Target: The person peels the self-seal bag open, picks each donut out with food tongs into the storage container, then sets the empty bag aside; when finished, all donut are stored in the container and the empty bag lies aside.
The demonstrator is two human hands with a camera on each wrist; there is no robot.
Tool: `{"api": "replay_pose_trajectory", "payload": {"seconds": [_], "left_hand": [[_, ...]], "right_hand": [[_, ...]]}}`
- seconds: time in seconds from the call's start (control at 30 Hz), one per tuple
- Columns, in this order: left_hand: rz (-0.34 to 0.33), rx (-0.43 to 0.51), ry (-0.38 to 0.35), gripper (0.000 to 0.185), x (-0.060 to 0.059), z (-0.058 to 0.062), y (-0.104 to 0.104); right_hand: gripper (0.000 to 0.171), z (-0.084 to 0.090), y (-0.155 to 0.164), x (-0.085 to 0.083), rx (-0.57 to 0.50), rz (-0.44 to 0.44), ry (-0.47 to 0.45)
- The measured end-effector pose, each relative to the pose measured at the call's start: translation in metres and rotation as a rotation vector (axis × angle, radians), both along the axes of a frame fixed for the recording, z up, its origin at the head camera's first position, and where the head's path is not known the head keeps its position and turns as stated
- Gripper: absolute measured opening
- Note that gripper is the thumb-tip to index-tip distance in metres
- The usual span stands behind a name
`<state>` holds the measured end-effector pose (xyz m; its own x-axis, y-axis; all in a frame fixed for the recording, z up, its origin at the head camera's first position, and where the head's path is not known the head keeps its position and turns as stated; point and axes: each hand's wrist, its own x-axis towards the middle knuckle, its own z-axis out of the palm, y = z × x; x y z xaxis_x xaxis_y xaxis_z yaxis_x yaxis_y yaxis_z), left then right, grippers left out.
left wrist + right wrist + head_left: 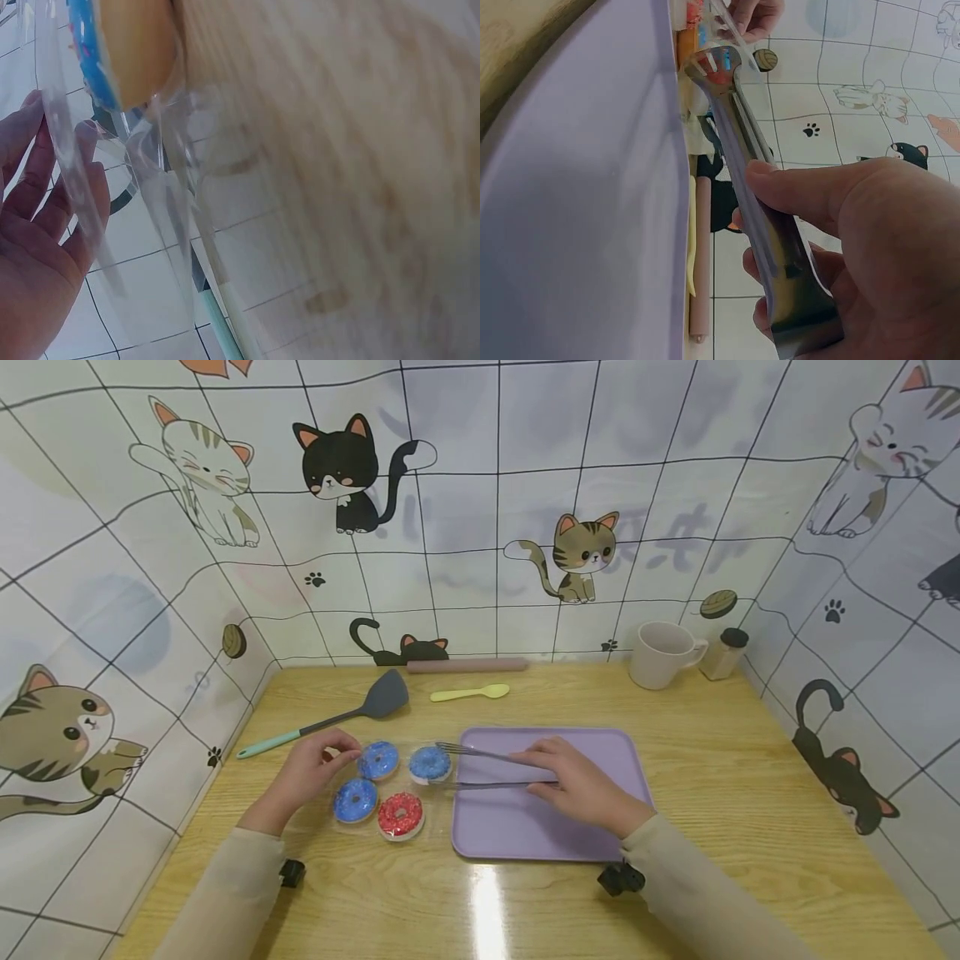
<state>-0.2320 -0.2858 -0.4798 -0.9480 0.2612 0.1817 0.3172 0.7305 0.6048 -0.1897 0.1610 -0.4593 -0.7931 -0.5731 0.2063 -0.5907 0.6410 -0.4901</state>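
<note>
In the head view, my right hand (577, 781) grips metal serving tongs (487, 753) above the purple tray (525, 839), thumb and fingers on either side in the right wrist view. The two spread tong tips reach left to a blue sprinkled toy donut (430, 763), one at its upper edge, one at its lower right. My left hand (311, 770) pinches the edge of a clear plastic package (82, 187) around the donuts. Beside its fingertips lie two more blue donuts, an upper one (378, 761) and a lower one (356, 800); a red donut (401, 816) sits nearer me.
Behind the left hand lies a dark spatula (386, 695) with a mint handle. A yellow spoon (470, 693) and a pinkish rolling pin (467, 666) lie along the back. At the back right stand a white mug (656, 656) and a dark-capped jar (722, 657), by the cat-patterned wall covering.
</note>
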Motion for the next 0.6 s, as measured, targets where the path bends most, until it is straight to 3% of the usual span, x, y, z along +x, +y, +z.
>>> {"api": "replay_pose_trajectory", "payload": {"seconds": [0.37, 0.6], "left_hand": [[-0.004, -0.002, 0.015, 0.006, 0.001, 0.001, -0.002], [-0.009, -0.003, 0.02, 0.005, 0.001, 0.001, -0.001]], "right_hand": [[0.051, 0.001, 0.042, 0.021, -0.033, -0.044, 0.078], [0.052, 0.005, 0.073, 0.033, -0.049, -0.111, 0.056]]}}
